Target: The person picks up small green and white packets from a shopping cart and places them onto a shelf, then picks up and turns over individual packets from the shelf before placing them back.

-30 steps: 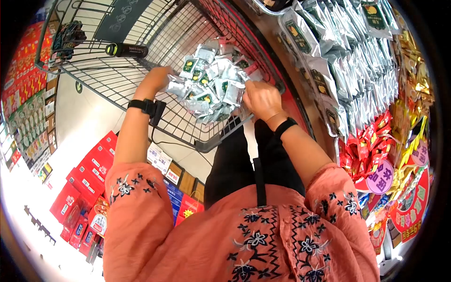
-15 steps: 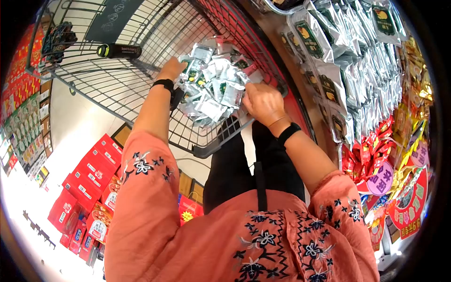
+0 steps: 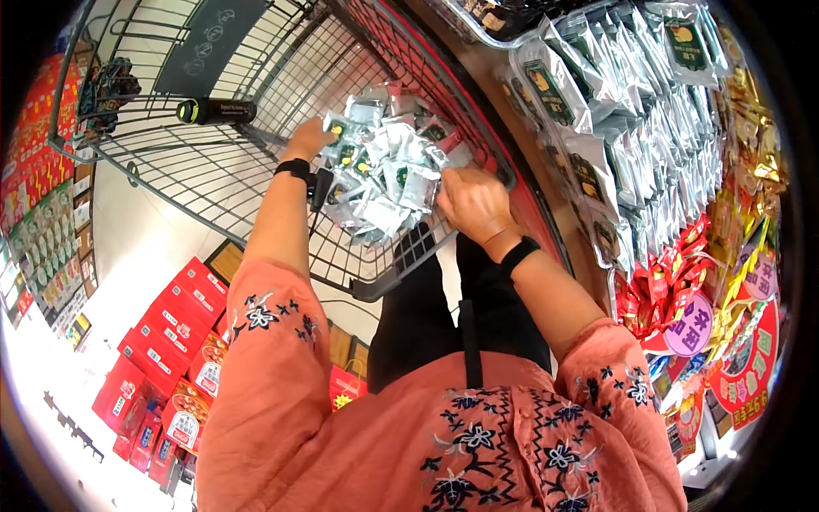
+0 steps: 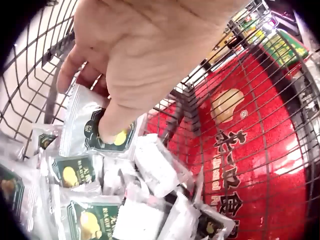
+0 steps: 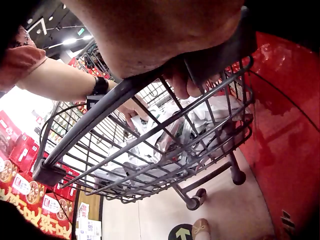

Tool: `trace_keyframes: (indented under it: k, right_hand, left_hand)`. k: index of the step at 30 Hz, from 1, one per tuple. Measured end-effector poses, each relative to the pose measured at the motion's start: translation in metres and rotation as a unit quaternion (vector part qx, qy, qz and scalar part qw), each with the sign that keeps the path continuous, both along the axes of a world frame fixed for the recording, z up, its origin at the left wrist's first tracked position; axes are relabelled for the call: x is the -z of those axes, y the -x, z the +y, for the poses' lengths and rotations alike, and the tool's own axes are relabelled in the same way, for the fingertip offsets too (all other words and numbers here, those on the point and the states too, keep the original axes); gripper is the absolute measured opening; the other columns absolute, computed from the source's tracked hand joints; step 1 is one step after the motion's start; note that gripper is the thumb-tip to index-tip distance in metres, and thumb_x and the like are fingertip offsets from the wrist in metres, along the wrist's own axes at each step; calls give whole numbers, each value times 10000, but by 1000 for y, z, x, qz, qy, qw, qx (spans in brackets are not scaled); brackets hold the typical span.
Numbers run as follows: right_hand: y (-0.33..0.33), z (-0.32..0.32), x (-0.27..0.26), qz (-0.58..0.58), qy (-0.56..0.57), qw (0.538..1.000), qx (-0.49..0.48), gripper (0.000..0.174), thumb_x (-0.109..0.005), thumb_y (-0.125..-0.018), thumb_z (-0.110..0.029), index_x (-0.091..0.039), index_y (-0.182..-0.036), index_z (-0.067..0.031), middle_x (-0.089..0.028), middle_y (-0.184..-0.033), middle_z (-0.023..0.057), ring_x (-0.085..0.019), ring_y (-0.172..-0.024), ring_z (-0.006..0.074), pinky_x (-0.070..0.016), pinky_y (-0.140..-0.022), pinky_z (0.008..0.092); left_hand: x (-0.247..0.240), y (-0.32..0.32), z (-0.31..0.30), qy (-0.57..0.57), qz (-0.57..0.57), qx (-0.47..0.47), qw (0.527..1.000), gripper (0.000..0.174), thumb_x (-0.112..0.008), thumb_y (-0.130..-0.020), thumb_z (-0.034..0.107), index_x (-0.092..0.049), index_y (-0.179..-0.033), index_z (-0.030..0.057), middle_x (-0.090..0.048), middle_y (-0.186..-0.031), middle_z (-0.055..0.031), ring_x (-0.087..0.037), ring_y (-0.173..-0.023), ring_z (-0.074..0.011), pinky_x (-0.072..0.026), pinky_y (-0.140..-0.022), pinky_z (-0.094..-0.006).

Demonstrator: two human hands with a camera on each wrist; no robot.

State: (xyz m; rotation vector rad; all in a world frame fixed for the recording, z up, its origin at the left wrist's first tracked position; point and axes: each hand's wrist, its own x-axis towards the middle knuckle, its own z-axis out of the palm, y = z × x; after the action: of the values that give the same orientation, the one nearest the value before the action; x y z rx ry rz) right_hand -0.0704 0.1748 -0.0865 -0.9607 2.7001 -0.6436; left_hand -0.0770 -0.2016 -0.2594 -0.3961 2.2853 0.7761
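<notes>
Left hand [image 3: 310,139] now deeper in cart [image 3: 369,291]
A packet [image 4: 77,122] is pinched there; the rim [image 5: 117,96] is gripped by the right hand [image 3: 476,205].

shopping cart [image 3: 373,287]: 1 | hands [image 3: 476,203]: 2 | wristbands [image 3: 519,254]: 2 | black cylinder [image 3: 223,111]: 1 | silver packets [image 4: 75,120]: too many to count

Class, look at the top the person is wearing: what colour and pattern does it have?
The top is coral pink with dark and white embroidered flowers, best seen in the head view.

Shop: shopping cart [image 3: 192,162], stacked red boxes [image 3: 162,337], packed snack displays [image 3: 653,154].
</notes>
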Motion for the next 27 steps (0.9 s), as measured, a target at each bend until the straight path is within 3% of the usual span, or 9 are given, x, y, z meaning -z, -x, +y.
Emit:
trace_keyframes:
  k: [1,2,6,8,11,17,19,23,27]
  right_hand:
    - [0,1,1,1,3,1000,0,132,-670,-821,-164,-561,-803,-93,-611,-716,82,-647,-686,282,-525,-632,397]
    - [0,1,1,0,6,1000,1,133,-672,-819,-163,-560,-802,-93,-610,-715,81,-646,-683,281,-524,-630,396]
    - [0,-1,0,1,1,1000,0,140,-677,-817,-168,-559,-803,-93,-607,-712,79,-646,-679,277,-522,-621,393]
    - [1,0,-2,4,2,1000,-1,145,-680,-817,-173,-559,-804,-95,-607,-712,78,-647,-679,276,-521,-616,391]
    - [0,1,1,9,4,1000,-2,146,-683,-816,-175,-560,-805,-96,-607,-714,76,-648,-679,273,-520,-612,386]
    - [1,1,0,-3,1,1000,-2,145,-684,-821,-181,-569,-813,-93,-617,-718,79,-652,-678,272,-521,-612,386]
    - [0,2,2,-2,-5,1000,1,145,-683,-823,-184,-572,-815,-91,-622,-716,81,-654,-673,277,-521,-608,390]
    - [0,2,2,7,0,1000,3,141,-679,-827,-185,-577,-812,-88,-630,-711,86,-659,-663,289,-530,-602,393]
    - [-1,2,3,3,-17,1000,-1,134,-672,-831,-186,-584,-811,-86,-639,-717,95,-667,-670,294,-545,-605,399]
  left_hand:
    - [-4,7,-2,-32,-13,-58,998,481,-743,-810,307,-652,-1161,-8,-686,-1133,-253,-645,-1079,-411,-491,-954,-445]
    - [-6,11,0,-76,41,-76,993,378,-748,-863,244,-675,-1133,-10,-706,-1021,-119,-640,-936,-183,-508,-837,-339]
    - [-34,39,33,-194,56,-92,975,520,-745,-861,277,-633,-1306,31,-621,-1313,-189,-583,-1224,-309,-431,-1044,-386]
    - [-43,52,50,-198,6,-79,977,528,-747,-859,292,-633,-1307,36,-639,-1295,-173,-591,-1204,-289,-432,-1040,-381]
    - [34,54,38,-246,-40,-146,957,555,-766,-841,337,-644,-1296,43,-673,-1251,-151,-597,-1172,-267,-439,-1023,-378]
    - [7,50,39,-190,33,-138,971,452,-735,-873,307,-641,-1176,-15,-686,-1061,-89,-611,-969,-181,-473,-899,-315]
    - [-30,48,42,-166,47,-152,973,510,-752,-827,299,-648,-1184,-49,-708,-1105,-208,-670,-1004,-289,-493,-910,-375]
    - [-88,31,39,-131,116,-135,975,438,-749,-833,301,-673,-1095,-41,-719,-975,-160,-675,-889,-255,-517,-828,-365]
    - [-167,-1,59,-136,6,-66,989,415,-746,-854,262,-652,-1123,-39,-689,-991,-142,-636,-875,-190,-510,-791,-343]
